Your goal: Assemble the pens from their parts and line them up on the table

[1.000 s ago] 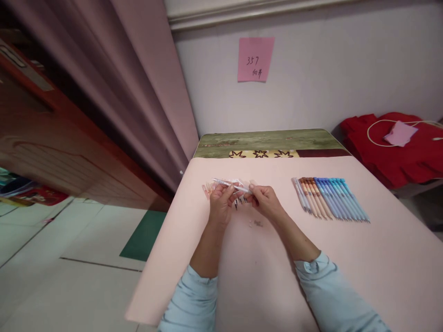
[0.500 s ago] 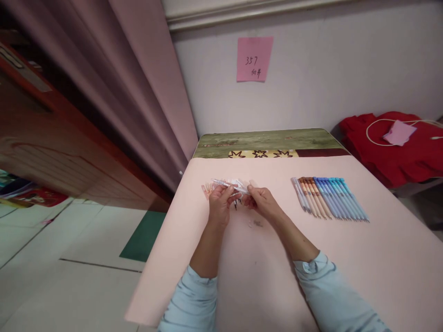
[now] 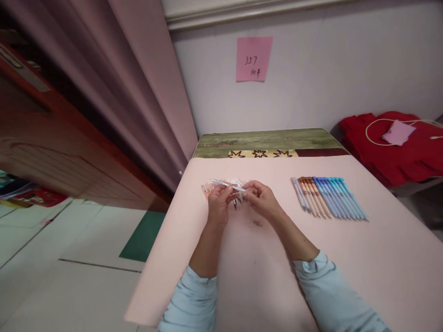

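Slim whitish pen (image 3: 218, 181) — straight, slanting down rightward in view, left end exposed, held near its middle

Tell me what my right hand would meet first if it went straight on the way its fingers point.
Your right hand would first meet the pale pen, already at its fingertips, then probably your left hand, though depth is hard to judge here.

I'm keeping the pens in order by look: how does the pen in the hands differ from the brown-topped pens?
The pen is held up by the left hand and right hand; the brown-topped pens lie on the pink cover. The pen looks whitish, the brown-topped pens brown and beige. The pen slants crosswise, while the brown-topped pens point tips toward the person. All are long and slim.
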{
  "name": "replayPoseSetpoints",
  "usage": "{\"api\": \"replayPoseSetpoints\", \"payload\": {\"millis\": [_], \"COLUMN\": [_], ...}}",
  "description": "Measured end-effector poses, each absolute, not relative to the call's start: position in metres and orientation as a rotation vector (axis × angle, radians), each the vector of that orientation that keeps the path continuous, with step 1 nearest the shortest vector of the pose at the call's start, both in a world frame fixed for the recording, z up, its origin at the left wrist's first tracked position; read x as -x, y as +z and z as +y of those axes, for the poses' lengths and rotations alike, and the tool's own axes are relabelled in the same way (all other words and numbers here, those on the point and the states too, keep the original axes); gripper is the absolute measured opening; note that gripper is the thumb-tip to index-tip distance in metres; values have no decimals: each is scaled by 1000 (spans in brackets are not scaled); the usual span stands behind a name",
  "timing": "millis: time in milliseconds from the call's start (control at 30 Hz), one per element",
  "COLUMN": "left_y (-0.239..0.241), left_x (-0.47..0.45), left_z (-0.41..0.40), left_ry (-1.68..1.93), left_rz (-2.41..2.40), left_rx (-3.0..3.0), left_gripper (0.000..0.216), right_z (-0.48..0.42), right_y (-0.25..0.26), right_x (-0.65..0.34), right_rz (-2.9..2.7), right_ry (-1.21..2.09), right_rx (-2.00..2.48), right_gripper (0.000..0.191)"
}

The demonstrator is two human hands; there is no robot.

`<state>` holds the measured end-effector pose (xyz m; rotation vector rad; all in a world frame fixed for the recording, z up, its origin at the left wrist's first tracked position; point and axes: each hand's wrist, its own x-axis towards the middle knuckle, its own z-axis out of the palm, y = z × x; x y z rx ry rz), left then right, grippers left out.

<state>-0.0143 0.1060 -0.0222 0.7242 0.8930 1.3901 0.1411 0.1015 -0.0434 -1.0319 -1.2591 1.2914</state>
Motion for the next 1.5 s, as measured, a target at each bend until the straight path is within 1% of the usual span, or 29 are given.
{"api": "replayPoseSetpoints", "payload": {"millis": [100,200,233,333,367,500,600,700,833,1033,1200,1367,1500], "left_y": [-22,-21,-21,-22,-22,-22,-22,-21,-20,-20,-19,-19,-22], "left_x": [14,13,13,14,14,14,14,14,13,14,12,8,10], "left_z": [105,104,104,105,105,106,105,105,104,103,103,103,105], "left_ry": [1388,1369,1368,1383,1388,1391,1389,1385,1381,1352,1378,1388,1379], "left_rz": [902,895,894,906,910,917,921,921,921,896,907,942,985], "left_rx": [-730,-739,-739,-733,-733,-744,-750,-758,-790,-827,-798,-821,-851], "left_gripper": [27,26,26,26,27,27,28,27,26,28,27,27,24], "right_z": [102,102,102,101,102,102,102,102,102,100,101,102,101], "right_y": [-44,-45,-44,-43,-43,-44,-45,-44,-43,-42,-41,-41,-43], "right_x": [-141,-141,-141,-140,-140,-141,-142,-141,-141,-143,-140,-139,-140], "right_rz": [-1266,-1278,-1277,-1262,-1255,-1295,-1315,-1284,-1314,-1349,-1317,-1286,-1306], "right_ry": [1292,1354,1354,1304,1287,1298,1333,1312,1306,1444,1328,1292,1329], "right_rx": [1019,1060,1061,1017,1001,1011,1033,1012,1000,982,973,961,963], "right_gripper": [38,53,53,38,36,36,47,37,34,45,36,32,31]}}
